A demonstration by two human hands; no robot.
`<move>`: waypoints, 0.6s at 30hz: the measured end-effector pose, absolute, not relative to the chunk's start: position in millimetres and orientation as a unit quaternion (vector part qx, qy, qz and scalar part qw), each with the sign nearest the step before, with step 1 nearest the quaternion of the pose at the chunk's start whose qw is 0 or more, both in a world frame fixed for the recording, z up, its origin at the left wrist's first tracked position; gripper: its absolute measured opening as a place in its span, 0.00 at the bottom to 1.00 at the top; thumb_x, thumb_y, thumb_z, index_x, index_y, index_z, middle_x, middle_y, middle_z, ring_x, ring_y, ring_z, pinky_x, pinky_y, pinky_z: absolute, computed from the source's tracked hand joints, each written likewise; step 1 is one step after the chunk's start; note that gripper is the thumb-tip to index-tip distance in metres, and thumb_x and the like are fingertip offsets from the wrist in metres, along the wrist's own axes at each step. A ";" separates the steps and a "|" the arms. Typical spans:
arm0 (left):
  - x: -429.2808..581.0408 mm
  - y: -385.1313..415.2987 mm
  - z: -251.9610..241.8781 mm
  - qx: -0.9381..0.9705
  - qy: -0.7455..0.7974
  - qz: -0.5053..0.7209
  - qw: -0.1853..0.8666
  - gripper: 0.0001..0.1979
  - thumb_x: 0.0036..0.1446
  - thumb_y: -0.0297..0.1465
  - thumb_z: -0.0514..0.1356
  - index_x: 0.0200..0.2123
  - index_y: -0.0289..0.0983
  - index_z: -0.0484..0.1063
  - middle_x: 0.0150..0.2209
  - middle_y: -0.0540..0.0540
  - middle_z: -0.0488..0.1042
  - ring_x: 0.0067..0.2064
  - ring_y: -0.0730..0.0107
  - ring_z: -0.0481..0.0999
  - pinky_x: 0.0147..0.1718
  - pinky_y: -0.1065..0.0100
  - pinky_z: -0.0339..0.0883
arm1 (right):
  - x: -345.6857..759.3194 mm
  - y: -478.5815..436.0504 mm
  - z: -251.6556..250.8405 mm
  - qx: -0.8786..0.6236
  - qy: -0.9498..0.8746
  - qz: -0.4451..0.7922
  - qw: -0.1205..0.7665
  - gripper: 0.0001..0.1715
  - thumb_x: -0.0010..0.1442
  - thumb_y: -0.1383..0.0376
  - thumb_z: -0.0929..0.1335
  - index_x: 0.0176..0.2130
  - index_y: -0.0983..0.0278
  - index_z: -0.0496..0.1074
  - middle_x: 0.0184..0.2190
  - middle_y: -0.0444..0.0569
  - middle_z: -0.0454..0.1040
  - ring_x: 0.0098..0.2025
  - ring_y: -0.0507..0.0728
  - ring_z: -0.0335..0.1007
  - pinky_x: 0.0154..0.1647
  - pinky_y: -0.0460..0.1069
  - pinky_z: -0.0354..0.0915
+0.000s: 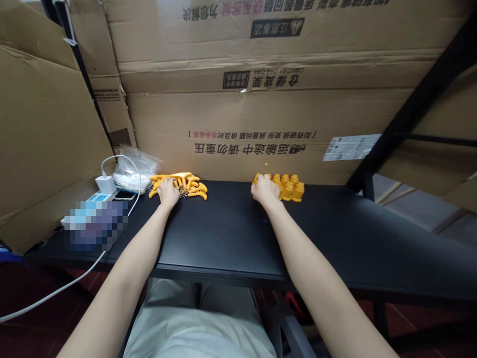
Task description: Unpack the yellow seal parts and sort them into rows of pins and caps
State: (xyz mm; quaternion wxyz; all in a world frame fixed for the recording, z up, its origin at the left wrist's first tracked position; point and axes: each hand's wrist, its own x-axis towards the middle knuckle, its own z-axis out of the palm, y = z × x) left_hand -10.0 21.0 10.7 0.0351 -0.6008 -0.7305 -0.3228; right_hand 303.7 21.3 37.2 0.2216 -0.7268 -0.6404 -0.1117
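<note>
two piles at the far edge of the black tabletop [223, 233]. orange curved pieces [191, 186], far-left part: under left hand [168, 193]. yellow pegs [289, 188], far middle: touched by right hand [264, 191]. closure of fingers on either: cannot tell.

Left hand [168, 191] on orange pieces [186, 185], right hand [264, 190] on yellow pieces [288, 187] — black table [223, 233]

Surface [223, 233]: black, matt, smooth, faint sheen.
Cardboard sheets [261, 114], far: brown, matt, creased, printed.
Curved pieces [188, 183], far left: orange-yellow matt plastic, on small metal chains [182, 193].
Moulded figures [292, 189], far right: orange-yellow smooth plastic.
Bag [136, 166]: clear glossy film, crumpled.
Charger [106, 184]: white glossy plastic.
Label [350, 147]: white paper.
</note>
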 end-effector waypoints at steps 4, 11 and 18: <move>-16.9 23.6 6.4 -0.573 -0.745 -0.340 0.033 0.24 0.53 0.21 0.49 0.52 0.40 0.69 0.57 0.41 0.66 0.60 0.55 0.61 0.55 0.53 0.58 | 304.9 21.5 36.0 -0.747 -0.635 -0.057 0.187 0.21 0.60 0.70 0.61 0.52 0.73 0.68 0.48 0.71 0.68 0.49 0.70 0.69 0.45 0.59 0.63; -23.4 26.3 2.0 -0.544 -0.771 -0.330 -0.004 0.24 0.51 0.21 0.53 0.50 0.42 0.71 0.60 0.42 0.64 0.62 0.55 0.59 0.57 0.53 0.57 | 302.7 31.0 24.9 -0.704 -0.682 -0.020 0.198 0.15 0.62 0.68 0.63 0.47 0.70 0.69 0.50 0.65 0.69 0.50 0.66 0.69 0.47 0.56 0.63; -24.7 28.1 -1.7 -0.549 -0.762 -0.343 0.006 0.20 0.51 0.21 0.53 0.43 0.45 0.75 0.59 0.45 0.65 0.63 0.56 0.59 0.60 0.49 0.54 | 299.8 46.8 11.4 -0.650 -0.699 0.037 0.297 0.14 0.57 0.67 0.68 0.44 0.68 0.68 0.43 0.57 0.74 0.45 0.58 0.71 0.46 0.51 0.65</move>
